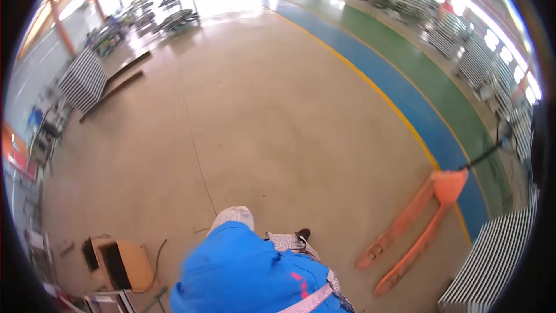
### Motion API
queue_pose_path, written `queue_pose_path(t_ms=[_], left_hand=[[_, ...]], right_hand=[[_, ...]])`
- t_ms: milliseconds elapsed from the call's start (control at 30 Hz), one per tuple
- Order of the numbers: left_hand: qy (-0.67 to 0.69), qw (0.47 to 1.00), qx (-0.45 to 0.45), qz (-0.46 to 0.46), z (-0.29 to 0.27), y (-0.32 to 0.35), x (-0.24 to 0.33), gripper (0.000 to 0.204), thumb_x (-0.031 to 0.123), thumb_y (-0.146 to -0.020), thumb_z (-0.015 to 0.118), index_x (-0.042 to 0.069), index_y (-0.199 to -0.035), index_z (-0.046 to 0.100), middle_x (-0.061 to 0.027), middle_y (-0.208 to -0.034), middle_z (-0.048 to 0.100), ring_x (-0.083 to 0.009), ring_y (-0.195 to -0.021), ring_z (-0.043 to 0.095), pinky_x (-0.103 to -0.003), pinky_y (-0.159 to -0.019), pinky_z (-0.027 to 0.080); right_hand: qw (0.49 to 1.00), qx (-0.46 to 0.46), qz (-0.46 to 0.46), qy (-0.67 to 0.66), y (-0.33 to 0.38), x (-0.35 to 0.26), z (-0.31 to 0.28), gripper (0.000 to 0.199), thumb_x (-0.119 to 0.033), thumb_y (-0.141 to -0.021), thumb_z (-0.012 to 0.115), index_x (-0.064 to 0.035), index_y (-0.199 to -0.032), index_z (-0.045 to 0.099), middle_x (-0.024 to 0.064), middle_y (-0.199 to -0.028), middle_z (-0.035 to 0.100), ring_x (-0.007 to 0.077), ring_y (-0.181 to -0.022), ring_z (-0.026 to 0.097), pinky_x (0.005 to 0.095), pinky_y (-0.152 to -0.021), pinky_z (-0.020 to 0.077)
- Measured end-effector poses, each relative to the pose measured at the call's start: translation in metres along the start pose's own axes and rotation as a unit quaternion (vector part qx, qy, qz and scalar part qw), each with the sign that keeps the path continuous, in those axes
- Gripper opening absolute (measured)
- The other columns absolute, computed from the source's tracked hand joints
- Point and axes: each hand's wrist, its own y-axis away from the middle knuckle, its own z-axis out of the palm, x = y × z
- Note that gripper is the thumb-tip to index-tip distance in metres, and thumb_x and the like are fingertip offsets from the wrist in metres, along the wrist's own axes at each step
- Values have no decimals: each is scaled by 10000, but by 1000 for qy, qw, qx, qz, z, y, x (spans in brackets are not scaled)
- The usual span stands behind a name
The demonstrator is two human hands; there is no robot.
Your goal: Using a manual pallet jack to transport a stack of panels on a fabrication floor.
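Neither of my hands shows in the head view. My blue garment [243, 266] fills the lower middle, with a pale pink strap [310, 302] across it and a small red mark. Beyond its upper edge a rounded, pale piece of cloth [234, 217] sticks out; I cannot tell for certain what it covers. To its right are patterned cloth [286, 241] and the tip of a dark shoe [303, 234]. Nearest to my body on the right, an orange pallet jack [449, 185] stands on the floor, its two forks pointing toward me and its dark handle leaning away.
A cardboard box [136, 266] lies open at the lower left. Ribbed metal panels [492, 266] are stacked at the lower right, and another stack [84, 81] stands by two dark beams [119, 93]. A blue lane [370, 64] and a green lane [428, 75] cross the right side.
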Motion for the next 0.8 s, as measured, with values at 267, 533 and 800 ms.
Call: queue_pose_path(t_ms=[267, 533, 800], left_hand=[[101, 980, 74, 158, -138, -56, 304, 575, 361, -660, 619, 57, -1132, 495, -158, -1082, 544, -293, -1007, 516, -377, -852, 416], [159, 932, 117, 304, -255, -175, 498, 580, 324, -684, 635, 44, -1163, 465, -141, -1137, 516, -284, -1073, 473, -383, -897, 386], [260, 951, 162, -35, -332, -262, 449, 426, 390, -749, 593, 43, -992, 552, -75, -714, 609, -205, -628, 577, -357, -561, 474]], right_hand=[[994, -96, -46, 16, -210, -152, -23, 478, -406, -833, 446, -5, -1093, 475, 125, -907, 578, 232, -807, 563, 334, -714, 455], [995, -91, 38, -1, -403, -193, -45, 503, -449, -846, 387, -17, -1085, 486, 128, -947, 575, 227, -834, 559, 335, -724, 456], [977, -53, 194, 77, -598, -190, -97, 538, -492, -859, 327, -29, -1076, 496, 130, -987, 572, 222, -860, 556, 337, -733, 456]])
